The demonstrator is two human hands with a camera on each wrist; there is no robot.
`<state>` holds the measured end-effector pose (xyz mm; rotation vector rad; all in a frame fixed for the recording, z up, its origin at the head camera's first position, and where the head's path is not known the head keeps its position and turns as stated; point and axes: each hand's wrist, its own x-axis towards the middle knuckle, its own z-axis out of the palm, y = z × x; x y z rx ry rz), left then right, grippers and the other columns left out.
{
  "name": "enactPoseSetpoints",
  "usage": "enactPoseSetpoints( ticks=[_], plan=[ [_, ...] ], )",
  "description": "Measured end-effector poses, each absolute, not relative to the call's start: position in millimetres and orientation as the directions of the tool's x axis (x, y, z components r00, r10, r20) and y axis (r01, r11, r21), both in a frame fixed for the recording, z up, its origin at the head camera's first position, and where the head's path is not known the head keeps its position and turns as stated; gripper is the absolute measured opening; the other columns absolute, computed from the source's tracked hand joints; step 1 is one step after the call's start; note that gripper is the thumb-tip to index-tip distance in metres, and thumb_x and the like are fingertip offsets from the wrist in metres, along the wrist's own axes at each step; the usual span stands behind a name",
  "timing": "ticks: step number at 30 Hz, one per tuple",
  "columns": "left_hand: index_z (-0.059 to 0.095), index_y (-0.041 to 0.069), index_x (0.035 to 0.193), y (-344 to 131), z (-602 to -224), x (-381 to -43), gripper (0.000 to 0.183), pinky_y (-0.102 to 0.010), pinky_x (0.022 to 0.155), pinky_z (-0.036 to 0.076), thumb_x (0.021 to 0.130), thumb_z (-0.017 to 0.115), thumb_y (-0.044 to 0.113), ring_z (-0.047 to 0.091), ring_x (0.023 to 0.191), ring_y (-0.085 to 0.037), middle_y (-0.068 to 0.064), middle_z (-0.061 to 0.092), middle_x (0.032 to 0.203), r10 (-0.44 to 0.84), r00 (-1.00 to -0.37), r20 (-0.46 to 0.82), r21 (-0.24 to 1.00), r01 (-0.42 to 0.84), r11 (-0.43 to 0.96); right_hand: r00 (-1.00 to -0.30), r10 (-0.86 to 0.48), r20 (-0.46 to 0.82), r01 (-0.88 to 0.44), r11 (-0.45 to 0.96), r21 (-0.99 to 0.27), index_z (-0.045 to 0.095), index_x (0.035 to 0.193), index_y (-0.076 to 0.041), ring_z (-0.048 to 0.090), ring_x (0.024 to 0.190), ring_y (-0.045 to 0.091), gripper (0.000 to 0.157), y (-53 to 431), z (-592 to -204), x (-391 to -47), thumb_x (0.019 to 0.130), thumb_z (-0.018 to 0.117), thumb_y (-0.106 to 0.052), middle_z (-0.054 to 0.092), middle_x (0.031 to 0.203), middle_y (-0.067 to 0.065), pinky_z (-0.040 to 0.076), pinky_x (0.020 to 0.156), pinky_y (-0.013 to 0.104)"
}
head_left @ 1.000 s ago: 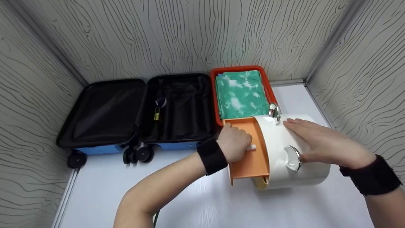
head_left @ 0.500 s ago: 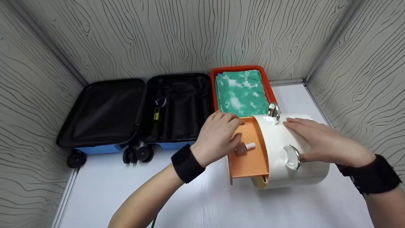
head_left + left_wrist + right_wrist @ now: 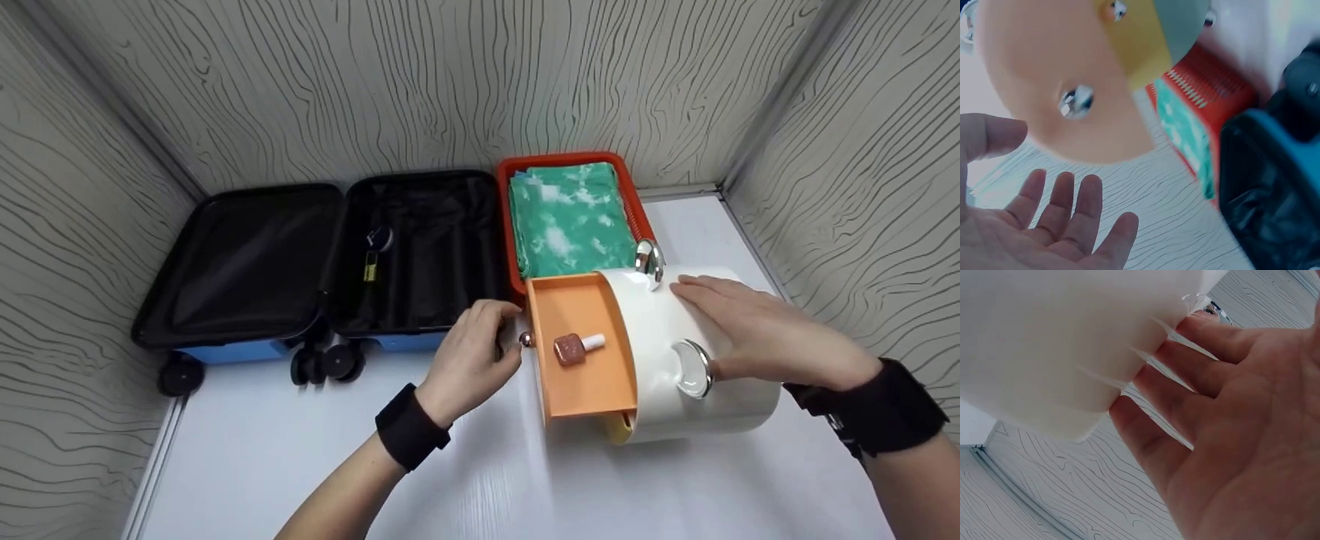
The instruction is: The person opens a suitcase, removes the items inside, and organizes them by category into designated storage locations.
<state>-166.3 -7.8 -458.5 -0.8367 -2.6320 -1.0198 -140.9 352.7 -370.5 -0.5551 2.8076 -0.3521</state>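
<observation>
A white rounded drawer box stands at the right with its orange drawer pulled out. In that drawer lies a bottle of reddish-brown nail polish with a white cap. Just left of the drawer's silver knob, my left hand hangs with nothing in it. The left wrist view shows its fingers spread in front of the drawer's rounded front, apart from the knob. My right hand rests on the box, straight fingertips touching its white shell in the right wrist view.
An open suitcase with a black interior lies at the back left, small items inside it. Behind the box stands a red basket with folded green-and-white cloth. Silver handles stick out from the box, and patterned walls surround the table.
My left hand has let go of the nail polish in the drawer and moved out leftward to the drawer's front. My right hand stays on the box.
</observation>
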Motion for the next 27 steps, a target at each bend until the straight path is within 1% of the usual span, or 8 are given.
enactPoseSetpoints(
  ticks=[4, 7, 10, 13, 16, 22, 27],
  plan=[
    [0.063, 0.009, 0.124, -7, -471, -161, 0.037, -0.032, 0.085, 0.049, 0.089, 0.072, 0.013, 0.057, 0.098, -0.017, -0.002, 0.063, 0.116, 0.446, -0.84, 0.308, 0.607, 0.535, 0.588, -0.895, -0.39, -0.216, -0.322, 0.9, -0.292, 0.03, 0.16, -0.002, 0.03, 0.146, 0.042, 0.105, 353, -370, -140, 0.069, 0.081, -0.014, 0.035, 0.16, 0.02, 0.029, 0.112, 0.065],
    [0.063, 0.012, 0.124, -4, -477, -159, 0.035, -0.031, 0.086, 0.05, 0.091, 0.074, 0.018, 0.058, 0.101, -0.015, 0.001, 0.064, 0.117, 0.452, -0.853, 0.26, 0.64, 0.503, 0.581, -0.893, -0.398, -0.211, -0.33, 0.897, -0.294, 0.033, 0.16, -0.005, 0.031, 0.145, 0.042, 0.102, 353, -370, -140, 0.071, 0.08, -0.015, 0.036, 0.16, 0.019, 0.032, 0.111, 0.066],
    [0.064, 0.014, 0.124, -1, -480, -159, 0.032, -0.029, 0.083, 0.051, 0.094, 0.074, 0.022, 0.06, 0.101, -0.013, 0.004, 0.065, 0.115, 0.447, -0.866, 0.224, 0.673, 0.469, 0.571, -0.891, -0.407, -0.2, -0.343, 0.894, -0.289, 0.037, 0.159, -0.006, 0.032, 0.145, 0.041, 0.096, 352, -369, -139, 0.074, 0.081, -0.02, 0.038, 0.159, 0.019, 0.033, 0.11, 0.066],
    [0.066, 0.016, 0.12, 2, -482, -162, 0.025, -0.027, 0.08, 0.052, 0.097, 0.073, 0.023, 0.063, 0.099, -0.012, 0.006, 0.067, 0.111, 0.43, -0.875, 0.223, 0.699, 0.451, 0.554, -0.892, -0.41, -0.191, -0.35, 0.893, -0.282, 0.038, 0.158, -0.007, 0.034, 0.144, 0.04, 0.093, 352, -369, -138, 0.078, 0.081, -0.025, 0.039, 0.158, 0.019, 0.034, 0.11, 0.065],
    [0.068, 0.016, 0.116, 5, -482, -166, 0.019, -0.027, 0.081, 0.052, 0.098, 0.072, 0.022, 0.064, 0.097, -0.012, 0.005, 0.069, 0.107, 0.421, -0.876, 0.235, 0.712, 0.45, 0.539, -0.893, -0.408, -0.191, -0.348, 0.895, -0.28, 0.039, 0.158, -0.006, 0.034, 0.144, 0.04, 0.092, 352, -368, -138, 0.079, 0.082, -0.028, 0.039, 0.158, 0.019, 0.034, 0.109, 0.065],
    [0.07, 0.017, 0.115, 15, -479, -170, 0.019, -0.026, 0.084, 0.051, 0.098, 0.073, 0.025, 0.065, 0.098, -0.011, 0.008, 0.07, 0.106, 0.44, -0.859, 0.263, 0.709, 0.481, 0.515, -0.89, -0.414, -0.189, -0.357, 0.893, -0.273, 0.038, 0.158, -0.006, 0.034, 0.144, 0.04, 0.095, 352, -368, -139, 0.075, 0.082, -0.024, 0.039, 0.158, 0.019, 0.035, 0.109, 0.065],
    [0.071, 0.018, 0.115, 29, -478, -173, 0.02, -0.023, 0.084, 0.05, 0.097, 0.073, 0.026, 0.064, 0.099, -0.007, 0.009, 0.07, 0.107, 0.464, -0.842, 0.276, 0.699, 0.507, 0.504, -0.889, -0.42, -0.184, -0.367, 0.892, -0.264, 0.038, 0.158, -0.005, 0.034, 0.144, 0.04, 0.097, 353, -368, -138, 0.072, 0.081, -0.021, 0.039, 0.158, 0.02, 0.035, 0.109, 0.065]
  ],
)
